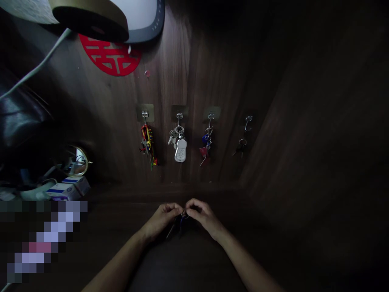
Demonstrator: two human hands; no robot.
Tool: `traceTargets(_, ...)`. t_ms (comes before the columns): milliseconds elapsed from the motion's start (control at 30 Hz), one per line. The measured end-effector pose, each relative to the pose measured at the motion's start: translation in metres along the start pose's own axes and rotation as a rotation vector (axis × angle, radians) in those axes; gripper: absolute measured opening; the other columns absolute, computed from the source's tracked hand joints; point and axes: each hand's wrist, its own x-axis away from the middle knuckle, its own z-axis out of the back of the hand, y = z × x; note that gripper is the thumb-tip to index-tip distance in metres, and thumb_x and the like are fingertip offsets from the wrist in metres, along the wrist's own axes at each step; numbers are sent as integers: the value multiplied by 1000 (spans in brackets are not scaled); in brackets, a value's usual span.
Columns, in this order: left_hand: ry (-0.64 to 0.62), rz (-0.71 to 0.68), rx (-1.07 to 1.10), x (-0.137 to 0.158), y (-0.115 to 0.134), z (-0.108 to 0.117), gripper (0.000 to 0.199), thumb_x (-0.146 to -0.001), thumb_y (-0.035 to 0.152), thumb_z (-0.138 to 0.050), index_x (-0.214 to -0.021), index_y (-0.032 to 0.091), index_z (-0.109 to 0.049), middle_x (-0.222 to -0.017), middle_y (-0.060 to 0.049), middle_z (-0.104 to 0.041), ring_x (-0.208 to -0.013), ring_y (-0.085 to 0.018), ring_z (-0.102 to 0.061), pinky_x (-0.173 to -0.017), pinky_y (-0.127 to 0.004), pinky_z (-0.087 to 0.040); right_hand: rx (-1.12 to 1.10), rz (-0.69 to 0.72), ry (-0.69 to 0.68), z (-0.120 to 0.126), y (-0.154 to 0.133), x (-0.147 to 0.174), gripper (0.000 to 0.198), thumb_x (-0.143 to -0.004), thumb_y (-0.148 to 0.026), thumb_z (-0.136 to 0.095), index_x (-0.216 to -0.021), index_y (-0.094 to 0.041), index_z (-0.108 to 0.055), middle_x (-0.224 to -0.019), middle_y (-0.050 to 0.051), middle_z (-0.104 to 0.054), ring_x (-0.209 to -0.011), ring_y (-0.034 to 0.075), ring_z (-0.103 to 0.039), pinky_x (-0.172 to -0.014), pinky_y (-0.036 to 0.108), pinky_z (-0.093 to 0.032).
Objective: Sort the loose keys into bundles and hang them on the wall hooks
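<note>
Low in the head view, my left hand (163, 219) and my right hand (204, 215) meet fingertip to fingertip. Both pinch a small key ring (184, 214) between thumb and fingers. A key (170, 230) and a dark blue piece hang below the ring; the fingertips partly hide it. Above, bunches of keys hang from hooks on the wall: one with a colourful braided cord (148, 140), one with a white remote fob (180, 151), one with blue and red tags (205, 149). A few dark keys on a ring (242, 142) hang at the far right hook.
A red paper cutout (118, 61) is stuck on the wood wall, partly behind a dark-rimmed object (142, 24). A white cable (42, 61) runs at left. Small boxes (68, 188) and a round mirror (77, 160) stand at the left. Part of the lower left is pixelated.
</note>
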Motion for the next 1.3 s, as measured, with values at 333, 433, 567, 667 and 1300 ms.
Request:
traceTargets(333, -33, -66, -40, -1, 0, 1, 28, -68, 40, -70, -77, 15, -61, -69, 2, -54, -62, -9, -46, -62, -21, -37, -315, -39, 92, 6, -4, 1, 15, -70, -32, -65, -66, -19, -59, -79, 1, -60, -78, 16, -52, -73, 27, -38)
traceTargets(433, -27, -70, -52, -2, -2, 1, 28, -64, 37, -74, -77, 15, -62, -69, 2, -54, -62, -9, -47, -62, -21, -38, -496, -98, 198, 11, -2, -1, 14, -67, -31, -69, -67, -20, -61, -85, 2, -65, -81, 17, -55, -75, 28, -39)
traceTargets(567, -11, -66, -43, -2, -2, 1, 30, -63, 39, -74, -76, 15, -61, -71, 1, -55, -65, -10, -51, -61, -22, -40, -640, -167, 350, 20, 0, -3, 14, -65, -31, -71, -68, -21, -60, -89, 2, -69, -83, 18, -59, -74, 30, -44)
traceTargets(667, 28, -94, -59, -4, -3, 4, 31, -63, 40, -73, -77, 15, -60, -72, 0, -56, -65, -11, -52, -61, -22, -40, -687, -156, 441, 26, 3, -3, 16, -66, -30, -70, -63, -22, -57, -89, 0, -70, -85, 20, -62, -73, 32, -48)
traceTargets(1300, 138, -186, -378, -2, -3, 19, 20, -73, 36, -61, -77, 17, -60, -67, 1, -57, -64, -12, -49, -63, -22, -38, -637, 203, 774, 106, -35, -11, 22, -69, -32, -70, -90, -30, -65, -101, -3, -67, -98, 15, -60, -82, 35, -51)
